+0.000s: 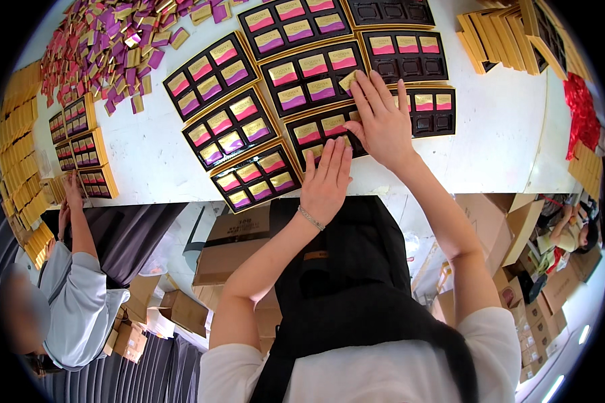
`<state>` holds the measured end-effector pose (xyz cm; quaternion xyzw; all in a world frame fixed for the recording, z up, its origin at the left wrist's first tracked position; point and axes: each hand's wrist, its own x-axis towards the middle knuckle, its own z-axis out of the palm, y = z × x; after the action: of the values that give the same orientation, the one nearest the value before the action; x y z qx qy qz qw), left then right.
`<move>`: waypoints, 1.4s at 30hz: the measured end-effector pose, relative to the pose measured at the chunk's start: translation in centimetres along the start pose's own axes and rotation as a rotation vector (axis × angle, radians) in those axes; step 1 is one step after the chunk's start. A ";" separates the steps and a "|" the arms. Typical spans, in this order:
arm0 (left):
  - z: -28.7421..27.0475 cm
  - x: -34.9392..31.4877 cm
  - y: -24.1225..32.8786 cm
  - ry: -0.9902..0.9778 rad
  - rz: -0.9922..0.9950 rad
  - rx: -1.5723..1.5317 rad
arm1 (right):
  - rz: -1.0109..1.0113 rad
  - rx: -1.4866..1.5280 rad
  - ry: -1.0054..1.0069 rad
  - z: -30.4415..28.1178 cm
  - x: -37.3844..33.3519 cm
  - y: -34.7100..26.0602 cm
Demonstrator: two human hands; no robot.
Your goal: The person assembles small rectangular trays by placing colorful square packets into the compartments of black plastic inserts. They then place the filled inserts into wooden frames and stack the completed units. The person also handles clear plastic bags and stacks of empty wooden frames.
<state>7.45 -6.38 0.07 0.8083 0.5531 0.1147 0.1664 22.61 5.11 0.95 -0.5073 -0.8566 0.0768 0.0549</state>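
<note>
My left hand (325, 180) lies with straight fingers over the near edge of a dark tray (292, 129) of wrapped chocolates, its fingertips covering part of the lower row. Above and to the right, my right hand (385, 127) is stretched out across the trays. Its fingertips touch or hover by a gold wrapped chocolate (347, 82) that sits askew, and its palm hides part of the trays beneath. Beside it, a half-filled tray (432, 123) shows chocolates in the far row and bare cavities in the near row. Another tray (411, 69) there is filled likewise.
Filled trays (230, 134) stand to the left, an unfilled tray (391, 11) at the back. Loose chocolates (114, 47) are heaped far left. Gold boxes (501, 40) and red wrapping (580, 111) lie at right. A co-worker's hand (72, 191) touches trays at left.
</note>
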 end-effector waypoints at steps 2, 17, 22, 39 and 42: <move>0.2 0.2 -0.7 0.021 0.067 0.053 | 0.053 -0.023 -0.023 0.1 0.2 -0.9; 0.0 0.1 -2.8 0.039 0.193 -0.107 | 0.034 -0.006 -0.050 0.1 1.0 -1.3; -4.4 2.8 -6.6 0.242 0.275 -0.121 | -0.074 0.330 0.349 -1.9 11.0 -3.3; -12.2 16.6 -33.1 0.256 -0.237 -0.118 | -0.077 0.205 -0.130 3.8 30.7 -9.8; -13.0 15.7 -33.7 0.134 -0.211 -0.153 | -0.141 0.260 -0.099 4.7 31.0 -9.4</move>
<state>-20.49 21.30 -1.32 0.7210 0.6345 0.1924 0.2013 -1.10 27.53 -1.38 -0.4302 -0.8746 0.2079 0.0830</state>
